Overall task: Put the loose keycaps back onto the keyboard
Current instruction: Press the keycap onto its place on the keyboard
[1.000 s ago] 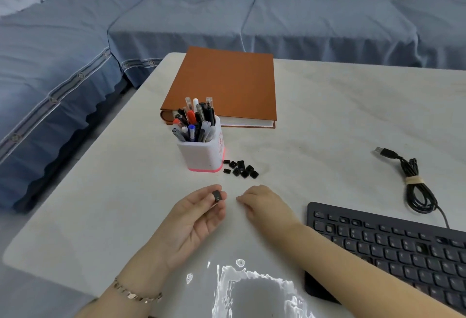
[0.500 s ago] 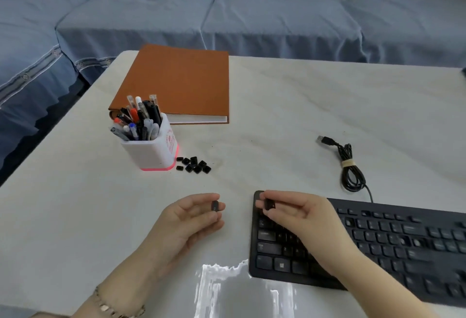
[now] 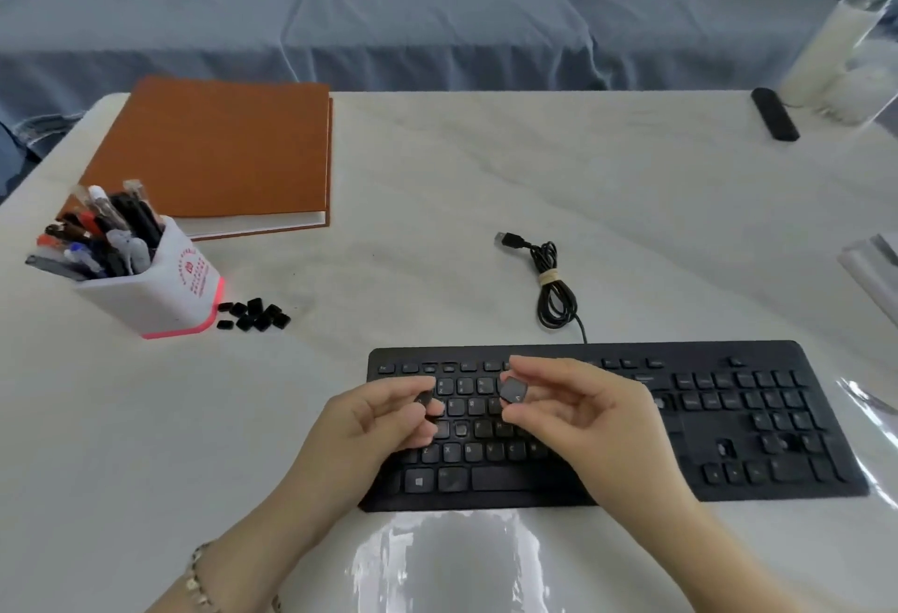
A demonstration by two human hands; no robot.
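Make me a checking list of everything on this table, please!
Surface: white marbled table, glare near edge.
Job's things: black plastic keyboard, some keys missing; pile of small black keycaps lying left of it.
Clutter: white pink-based pen pot; orange hardcover book; black oblong device far right.
Hands: left hand pinches one black keycap, right hand a second keycap, over the keyboard.
Cables: black USB cable, bundled, unplugged.
Surroundings: blue fabric sofa.

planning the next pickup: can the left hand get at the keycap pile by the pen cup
Probably yes: bare table lies between the left hand and the keycap pile, the pen cup only beside it. But it pinches a keycap.
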